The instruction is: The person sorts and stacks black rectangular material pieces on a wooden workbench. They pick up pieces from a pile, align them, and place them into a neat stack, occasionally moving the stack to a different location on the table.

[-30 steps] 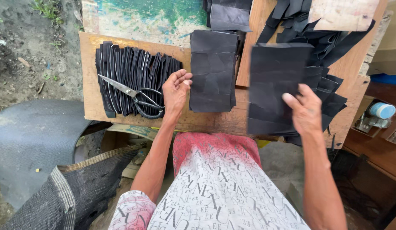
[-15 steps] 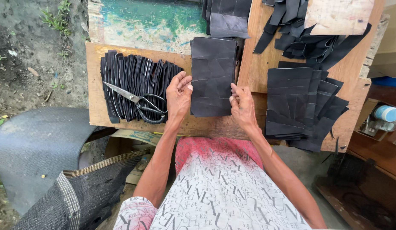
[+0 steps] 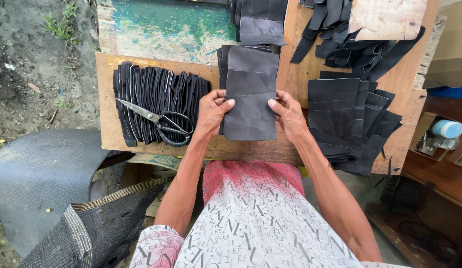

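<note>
Head view: the left hand (image 3: 211,110) and right hand (image 3: 289,115) pinch the side edges of a stack of black sheets (image 3: 250,92), thumbs on top, near the front edge of the wooden board (image 3: 290,74). Best to press evenly, keeping edges flush. The sheets look matte, creased, roughly rectangular.

— We lose the upper stack of black sheets (image 3: 260,20) at the top edge, and the pale board (image 3: 387,17) beside it too.

— Our left hand (image 3: 211,111) covers the near-left edge of the middle stack (image 3: 250,94), and our right hand (image 3: 290,116) covers its right edge. How many sheets lie under the top one, we cannot tell.

— The scissors (image 3: 159,121) hide part of the black strips (image 3: 159,94). The small blue-capped bottle (image 3: 447,130) is too small to make out.
</note>
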